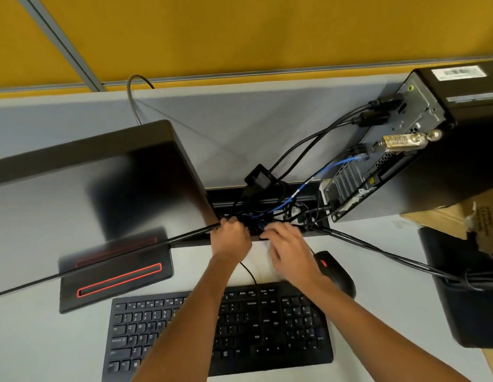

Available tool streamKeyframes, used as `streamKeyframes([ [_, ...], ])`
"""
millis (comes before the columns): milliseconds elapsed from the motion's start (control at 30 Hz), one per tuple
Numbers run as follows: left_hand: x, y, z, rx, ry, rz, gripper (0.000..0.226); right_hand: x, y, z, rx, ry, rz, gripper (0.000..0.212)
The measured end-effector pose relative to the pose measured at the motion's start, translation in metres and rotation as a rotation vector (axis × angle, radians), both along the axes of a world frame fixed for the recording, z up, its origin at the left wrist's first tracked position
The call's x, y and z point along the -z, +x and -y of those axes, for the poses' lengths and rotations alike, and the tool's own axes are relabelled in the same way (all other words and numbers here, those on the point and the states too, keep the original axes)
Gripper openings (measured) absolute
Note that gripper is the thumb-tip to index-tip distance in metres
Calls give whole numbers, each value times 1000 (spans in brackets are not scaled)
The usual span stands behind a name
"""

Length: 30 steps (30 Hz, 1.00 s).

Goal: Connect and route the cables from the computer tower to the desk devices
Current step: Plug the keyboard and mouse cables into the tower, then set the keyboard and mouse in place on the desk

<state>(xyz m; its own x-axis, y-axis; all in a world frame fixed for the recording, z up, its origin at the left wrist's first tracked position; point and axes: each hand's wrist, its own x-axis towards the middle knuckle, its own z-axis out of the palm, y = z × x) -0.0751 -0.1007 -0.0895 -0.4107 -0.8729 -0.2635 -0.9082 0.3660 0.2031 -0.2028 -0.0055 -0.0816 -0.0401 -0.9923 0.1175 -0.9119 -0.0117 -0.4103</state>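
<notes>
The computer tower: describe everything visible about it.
The computer tower is a slim black case with a bare metal rear panel turned toward the desk's middle, at the desk's far right against the grey partition. A white barcode label sits on top. Two black cables plug in near the panel's top, a brass-coloured lock hangs lower, and a blue cable enters beside vented expansion slots. Neither hand touches it.

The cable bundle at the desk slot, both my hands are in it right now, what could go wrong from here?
1. The blue cable runs fairly straight from the computer tower into the cable bundle; a tug from your left hand or right hand might strain its plug.
2. The tower's black cables enter the same tangle and could work loose.
3. Your right forearm lies over the mouse and may knock it.
</notes>
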Motion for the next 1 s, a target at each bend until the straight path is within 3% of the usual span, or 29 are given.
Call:
streamKeyframes([
  [133, -2, -2, -20, 21, 35, 61, 40, 2, -38, -56, 172, 33, -5, 18],
  [300, -10, -6, -53, 3, 55, 13, 61, 1, -52, -93, 286, 331, -5, 34],
  [567, -25, 9, -90, 19, 96, 12, 70, -18, -39, -111, 506, 482, 69, 34],
  [667, -29, 43, -90, -120, 57, -26, 60, -26, -28, -116, 486, 522, 47, 40],
  [800, -32, 115, -90, -414, -74, 11, 48, -35, -7, -125, 471, 379, -161, 36],
  [1000, -31, 174, -106, -946, -15, 30, 55, -42, 26, -130, 518, 558, -142, 36],
])
